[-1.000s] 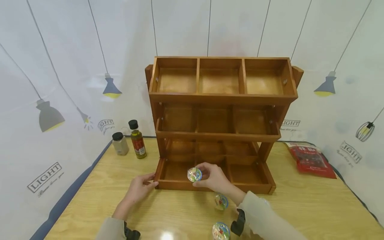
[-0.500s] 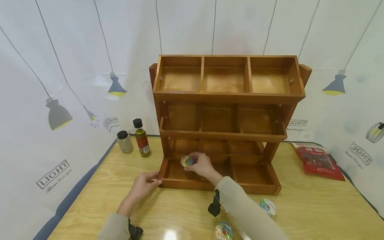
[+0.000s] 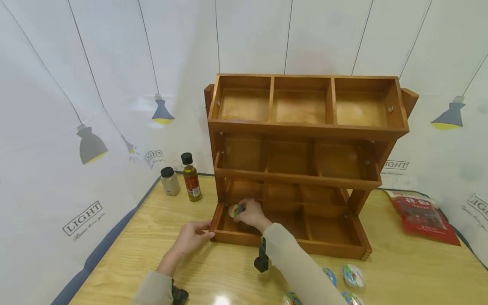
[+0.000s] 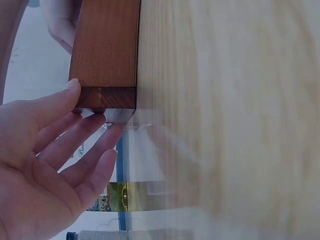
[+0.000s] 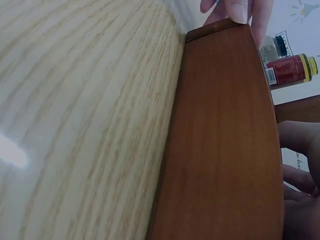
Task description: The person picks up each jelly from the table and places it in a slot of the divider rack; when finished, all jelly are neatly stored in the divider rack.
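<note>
A three-tier wooden rack (image 3: 305,127) stands on the table. My right hand (image 3: 249,213) reaches into the bottom tier's left compartment and holds a small round foil-lidded cup (image 3: 235,210) there. My left hand (image 3: 192,236) rests with straight fingers against the rack's front left corner (image 4: 106,95), thumb on the front board. In the right wrist view the rack's front board (image 5: 225,140) fills the frame, with the left hand's fingertips (image 5: 240,12) at its far end.
A small grey jar (image 3: 170,181) and an oil bottle (image 3: 191,177) stand left of the rack. A red packet (image 3: 423,214) lies at the right. Several more foil-lidded cups (image 3: 352,275) lie on the table near the front edge.
My right hand carried the cup from the rack's front edge into the bottom left compartment. The left hand stayed at the corner. The head view shifted left.
</note>
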Demonstrator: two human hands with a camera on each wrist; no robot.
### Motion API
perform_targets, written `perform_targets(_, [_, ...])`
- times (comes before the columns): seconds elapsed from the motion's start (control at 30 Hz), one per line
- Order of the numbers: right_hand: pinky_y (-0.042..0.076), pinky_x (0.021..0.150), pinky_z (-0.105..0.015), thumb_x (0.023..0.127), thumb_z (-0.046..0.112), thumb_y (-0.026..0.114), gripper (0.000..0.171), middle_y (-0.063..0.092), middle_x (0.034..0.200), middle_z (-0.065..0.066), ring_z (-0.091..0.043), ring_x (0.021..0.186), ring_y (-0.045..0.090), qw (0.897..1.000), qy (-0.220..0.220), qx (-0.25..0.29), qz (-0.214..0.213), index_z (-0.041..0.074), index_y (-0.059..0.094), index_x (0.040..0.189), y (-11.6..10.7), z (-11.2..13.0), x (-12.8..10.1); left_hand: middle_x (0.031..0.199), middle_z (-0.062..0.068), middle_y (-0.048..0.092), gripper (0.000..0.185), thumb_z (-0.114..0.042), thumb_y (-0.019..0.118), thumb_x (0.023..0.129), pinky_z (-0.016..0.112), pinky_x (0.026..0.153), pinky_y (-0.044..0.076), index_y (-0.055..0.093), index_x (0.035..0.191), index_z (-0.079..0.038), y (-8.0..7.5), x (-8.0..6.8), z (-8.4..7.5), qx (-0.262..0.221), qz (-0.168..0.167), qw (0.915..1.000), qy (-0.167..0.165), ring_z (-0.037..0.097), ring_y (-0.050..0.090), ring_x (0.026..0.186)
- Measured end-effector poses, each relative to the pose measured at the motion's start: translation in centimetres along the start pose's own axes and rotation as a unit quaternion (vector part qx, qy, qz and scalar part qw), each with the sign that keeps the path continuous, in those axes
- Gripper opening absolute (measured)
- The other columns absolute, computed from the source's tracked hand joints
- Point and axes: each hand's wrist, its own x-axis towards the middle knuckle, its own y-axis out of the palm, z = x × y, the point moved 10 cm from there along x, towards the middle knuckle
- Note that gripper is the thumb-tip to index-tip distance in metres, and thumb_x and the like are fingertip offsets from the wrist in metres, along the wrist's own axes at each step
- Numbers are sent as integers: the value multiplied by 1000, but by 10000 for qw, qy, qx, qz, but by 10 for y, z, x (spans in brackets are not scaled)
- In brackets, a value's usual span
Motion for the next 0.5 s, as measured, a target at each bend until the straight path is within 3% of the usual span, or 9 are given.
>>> perform_targets(0.23, [50,75,-36,71,16,75,53,60,109,-18,-27,94,57,9994,311,132,-40,-1,54,116,9,-11,2,105,16,67,41,-19,67,80,24,65,51,60,118,-4,5,-1,3,32,65,10000,-29,20,64,84])
perform_targets(0.5, [50,73,-36,71,18,75,49,62,102,-17,-28,90,58,9990,123,94,-407,-2,56,112,9,-7,9,105,13,68,41,-19,68,80,26,67,51,60,118,-7,-1,2,6,46,8,10000,-62,20,64,85])
